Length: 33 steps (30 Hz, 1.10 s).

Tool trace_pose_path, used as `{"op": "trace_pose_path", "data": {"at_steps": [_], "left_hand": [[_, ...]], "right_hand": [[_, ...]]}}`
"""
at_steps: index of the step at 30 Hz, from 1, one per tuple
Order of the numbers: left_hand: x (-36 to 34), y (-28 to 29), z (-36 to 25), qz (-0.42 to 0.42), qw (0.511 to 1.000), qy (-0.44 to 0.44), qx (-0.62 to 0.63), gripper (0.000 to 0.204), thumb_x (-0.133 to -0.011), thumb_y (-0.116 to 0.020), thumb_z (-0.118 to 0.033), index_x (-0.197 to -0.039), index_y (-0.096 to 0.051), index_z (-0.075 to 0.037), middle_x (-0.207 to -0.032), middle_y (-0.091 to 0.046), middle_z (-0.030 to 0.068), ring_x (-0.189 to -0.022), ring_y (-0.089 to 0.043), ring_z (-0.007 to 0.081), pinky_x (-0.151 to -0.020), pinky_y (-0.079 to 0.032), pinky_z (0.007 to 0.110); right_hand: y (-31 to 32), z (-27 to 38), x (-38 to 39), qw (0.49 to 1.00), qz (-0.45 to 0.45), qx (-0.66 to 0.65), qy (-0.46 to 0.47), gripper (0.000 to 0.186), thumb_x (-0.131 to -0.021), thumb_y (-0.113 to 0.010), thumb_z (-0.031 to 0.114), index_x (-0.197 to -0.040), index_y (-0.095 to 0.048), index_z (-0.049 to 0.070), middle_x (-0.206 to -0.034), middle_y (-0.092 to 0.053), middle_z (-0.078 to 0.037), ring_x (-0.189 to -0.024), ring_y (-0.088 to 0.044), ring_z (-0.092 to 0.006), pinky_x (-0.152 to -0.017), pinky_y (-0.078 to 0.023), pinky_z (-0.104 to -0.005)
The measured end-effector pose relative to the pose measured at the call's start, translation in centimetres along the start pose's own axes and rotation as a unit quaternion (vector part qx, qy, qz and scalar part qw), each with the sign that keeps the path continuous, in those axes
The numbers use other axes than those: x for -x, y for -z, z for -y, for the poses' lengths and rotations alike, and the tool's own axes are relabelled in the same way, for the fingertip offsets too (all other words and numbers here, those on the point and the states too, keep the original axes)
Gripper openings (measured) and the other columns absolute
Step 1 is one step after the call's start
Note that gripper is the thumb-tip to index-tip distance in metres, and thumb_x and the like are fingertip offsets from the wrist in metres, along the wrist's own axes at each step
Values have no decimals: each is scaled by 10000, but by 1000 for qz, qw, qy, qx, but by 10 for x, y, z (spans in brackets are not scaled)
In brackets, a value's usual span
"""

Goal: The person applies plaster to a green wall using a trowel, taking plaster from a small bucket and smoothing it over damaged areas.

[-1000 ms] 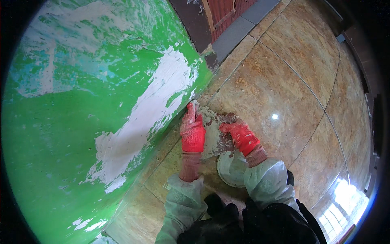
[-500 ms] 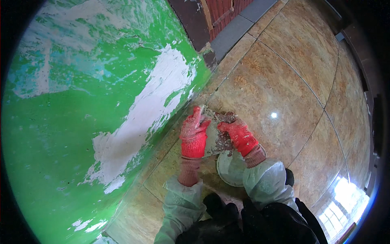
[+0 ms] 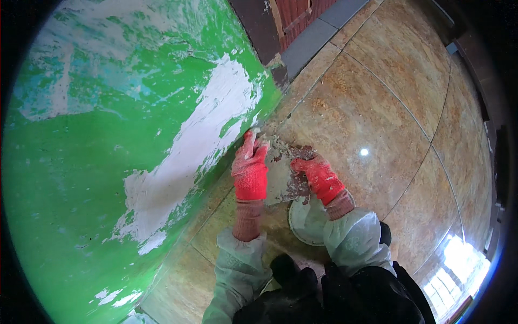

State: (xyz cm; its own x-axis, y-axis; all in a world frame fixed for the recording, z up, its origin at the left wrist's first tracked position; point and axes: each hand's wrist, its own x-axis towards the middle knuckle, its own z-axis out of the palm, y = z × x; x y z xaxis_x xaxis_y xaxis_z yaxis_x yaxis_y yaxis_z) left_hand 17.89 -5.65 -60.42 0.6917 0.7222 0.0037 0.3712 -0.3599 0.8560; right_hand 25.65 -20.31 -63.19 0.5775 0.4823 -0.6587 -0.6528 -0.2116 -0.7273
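Observation:
My right hand (image 3: 318, 175), in a red glove crusted with pale residue, is closed on the side of a flat plastering trowel (image 3: 277, 181). Its broad, pale plate carries smears of putty and dark brown patches. My left hand (image 3: 251, 167), in a matching glove, is just left of the plate, by the foot of the green wall (image 3: 178, 135). Its fingers are partly curled, with the index finger reaching forward. A whitish bit shows at the fingertips; whether it is a tool or putty I cannot make out. A wide strip of white putty (image 3: 181, 156) covers part of the wall.
A round pale bucket (image 3: 306, 222) stands beneath my right wrist, partly hidden by the trowel and sleeve. Brown tiles (image 3: 388, 135) make up the floor. A grey stone strip (image 3: 307, 48) and a dark reddish panel (image 3: 297, 19) meet the wall's far end.
My left hand has shifted left and slightly forward, away from the trowel plate and closer to the wall's base. My right hand and the trowel have barely moved.

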Motion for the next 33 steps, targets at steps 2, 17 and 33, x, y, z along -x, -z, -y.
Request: {"op": "trace_pose_path", "data": {"at_steps": [2, 17, 33], "left_hand": [[10, 8, 15, 10, 997, 65, 40, 447, -838, -633, -137, -1258, -505, -51, -1119, -601, 95, -989, -574, 152, -835, -476, 295], [16, 6, 22, 28, 992, 100, 74, 556, -823, -646, -154, -1334, -433, -110, -1083, -615, 57, -826, -588, 115, -587, -484, 248], [23, -19, -13, -6, 989, -67, -135, 561, -757, -719, -215, -1240, -498, -32, -858, -603, 103, -766, -589, 203, -697, -486, 326]], "right_hand": [[4, -2, -2, 999, 6, 51, 1, 194, -709, -699, 248, -741, -651, 63, -612, -557, -1, -550, -505, -105, -491, -397, -287], [1, 7, 4, 997, -1, 73, 1, 232, -704, -689, 274, -745, -652, 49, -611, -569, -18, -528, -519, -124, -475, -406, -299], [2, -9, -2, 1000, 4, 0, -28, 210, -704, -706, 242, -765, -655, 47, -648, -600, -32, -550, -546, -135, -493, -431, -295]]}}
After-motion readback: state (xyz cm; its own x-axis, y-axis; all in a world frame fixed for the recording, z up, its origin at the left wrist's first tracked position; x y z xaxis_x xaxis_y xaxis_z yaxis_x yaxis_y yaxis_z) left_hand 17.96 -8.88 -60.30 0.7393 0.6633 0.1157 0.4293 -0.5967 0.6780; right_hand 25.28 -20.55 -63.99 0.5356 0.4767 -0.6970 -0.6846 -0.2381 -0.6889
